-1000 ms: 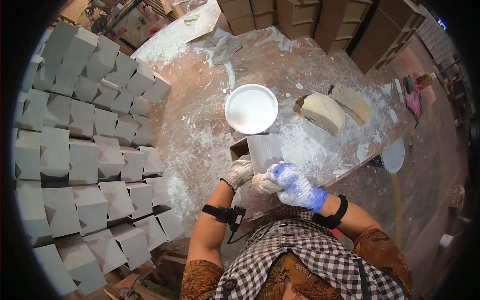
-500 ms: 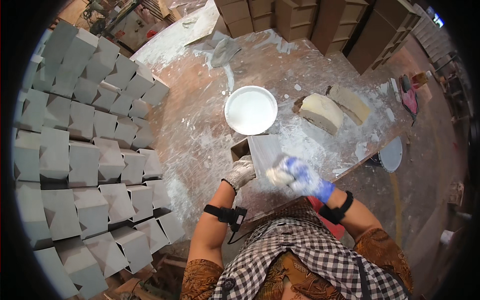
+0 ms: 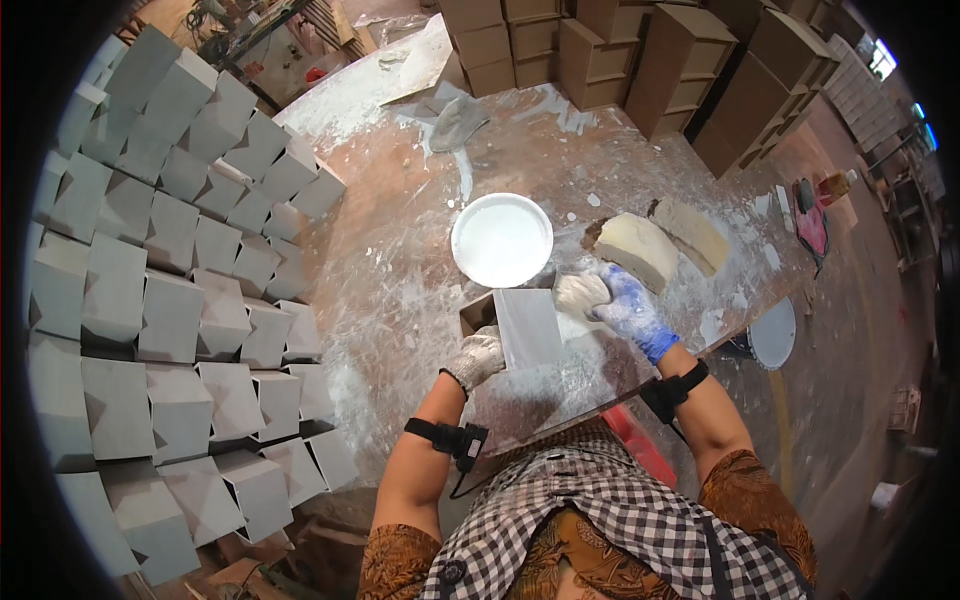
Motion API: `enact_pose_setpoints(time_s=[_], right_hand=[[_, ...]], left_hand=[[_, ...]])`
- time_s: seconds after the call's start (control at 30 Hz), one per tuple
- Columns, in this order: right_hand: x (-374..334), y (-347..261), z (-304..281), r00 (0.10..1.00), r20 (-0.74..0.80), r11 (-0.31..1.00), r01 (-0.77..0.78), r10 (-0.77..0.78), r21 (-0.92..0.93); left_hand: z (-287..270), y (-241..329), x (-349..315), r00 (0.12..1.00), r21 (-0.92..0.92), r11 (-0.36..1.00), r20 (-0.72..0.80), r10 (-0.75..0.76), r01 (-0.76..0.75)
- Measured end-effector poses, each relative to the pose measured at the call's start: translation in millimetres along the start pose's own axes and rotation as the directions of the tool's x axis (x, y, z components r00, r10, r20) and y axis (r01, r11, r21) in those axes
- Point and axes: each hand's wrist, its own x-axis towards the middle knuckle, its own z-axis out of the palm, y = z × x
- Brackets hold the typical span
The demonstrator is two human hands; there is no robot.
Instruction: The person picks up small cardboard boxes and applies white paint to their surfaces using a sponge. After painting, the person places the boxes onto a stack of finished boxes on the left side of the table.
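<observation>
My left hand [image 3: 476, 358], in a cream knit glove, grips the near side of an open-ended box [image 3: 530, 327]. Its fingers reach into the dark open end, where their tips are hidden. The box's upper face is coated pale grey-white. Just right of the box, my right hand [image 3: 632, 308] wears a blue glove smeared with white. It is closed on a pale sponge-like pad [image 3: 582, 294], held apart from the box. Beyond the box stands a round white tub [image 3: 502, 240] of white liquid. Two thick sponge blocks [image 3: 637, 250] lie beyond my right hand.
Stacked grey-white boxes [image 3: 175, 320] fill the left side. Brown uncoated boxes [image 3: 680, 75] stand along the table's far edge. A crumpled grey cloth [image 3: 460, 123] lies on the white-splashed table [image 3: 370, 240]. Past its right edge is a bucket [image 3: 773, 333].
My right hand has moved off the box's coated face, outward to the right and away from me, with the pad in it. My left hand still grips the box.
</observation>
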Motion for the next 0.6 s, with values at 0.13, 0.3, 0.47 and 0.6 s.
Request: enact_pose_setpoints(time_s=[0.13, 0.3, 0.47, 0.6], right_hand=[[15.6, -27.6, 30.6, 0.988, -0.032, 0.985, 0.154, -0.152, 0.083], [-24.2, -34.6, 68.1, 0.882, 0.199, 0.900, 0.393, -0.426, 0.188], [-59.6, -7.6, 48.3, 0.880, 0.141, 0.717, 0.266, -0.454, 0.644], [-20.5, 15.6, 17.2, 0.961, 0.199, 0.964, 0.149, -0.194, 0.221]], left_hand=[[-6.9, 8.5, 1.1, 0.995, 0.103, 0.994, 0.090, -0.052, 0.043], [-12.1, 17.0, -3.1, 0.993, 0.014, 0.996, 0.071, -0.093, 0.093], [-1.7, 1.8, -3.4, 0.987, 0.094, 0.984, -0.037, 0.155, -0.151], [7.3, -3.9, -1.2, 0.998, -0.021, 0.998, 0.013, 0.059, -0.059]])
